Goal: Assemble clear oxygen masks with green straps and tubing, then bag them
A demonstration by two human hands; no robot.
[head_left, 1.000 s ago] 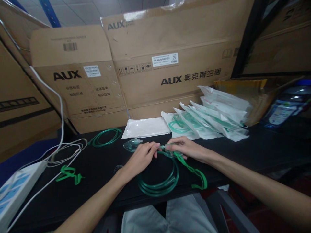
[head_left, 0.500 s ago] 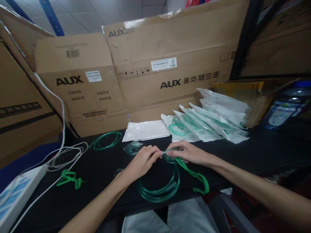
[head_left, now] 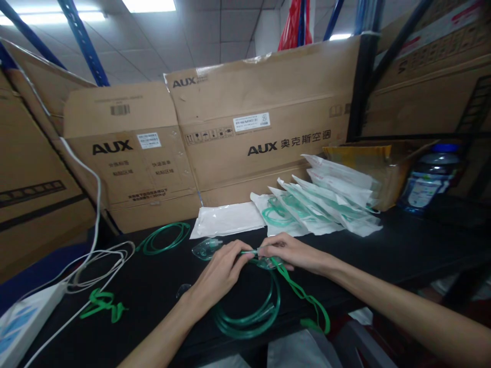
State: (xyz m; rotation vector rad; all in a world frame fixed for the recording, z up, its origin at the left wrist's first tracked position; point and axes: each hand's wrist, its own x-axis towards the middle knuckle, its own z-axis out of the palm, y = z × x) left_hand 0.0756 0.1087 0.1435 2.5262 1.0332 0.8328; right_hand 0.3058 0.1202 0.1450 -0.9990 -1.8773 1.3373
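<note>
My left hand (head_left: 226, 263) pinches the end of a green tube (head_left: 246, 252) between thumb and fingers. Facing it, my right hand (head_left: 286, 251) is closed on a clear green oxygen mask (head_left: 266, 263), where the tube end meets the mask's connector. How far the tube sits on the connector is too small to tell. A bright green strap (head_left: 297, 291) trails from the mask over the table's front edge. Below my hands lies the coiled green tubing (head_left: 245, 329). Just beyond my left hand rests another clear mask (head_left: 206, 249).
White packets (head_left: 307, 207) of masks and tubing lean in a row at the back right, beside a flat white packet (head_left: 228, 221). A bottle (head_left: 425, 179) stands far right. Left are another tube coil (head_left: 163, 239), a green strap (head_left: 103, 305), white cables and a power strip (head_left: 28, 317). Cardboard (head_left: 218, 168) walls the back.
The camera has tilted up, so the scene sits lower in view. My hands keep their hold at the tube and mask; a thin stretch of tube now shows between them.
</note>
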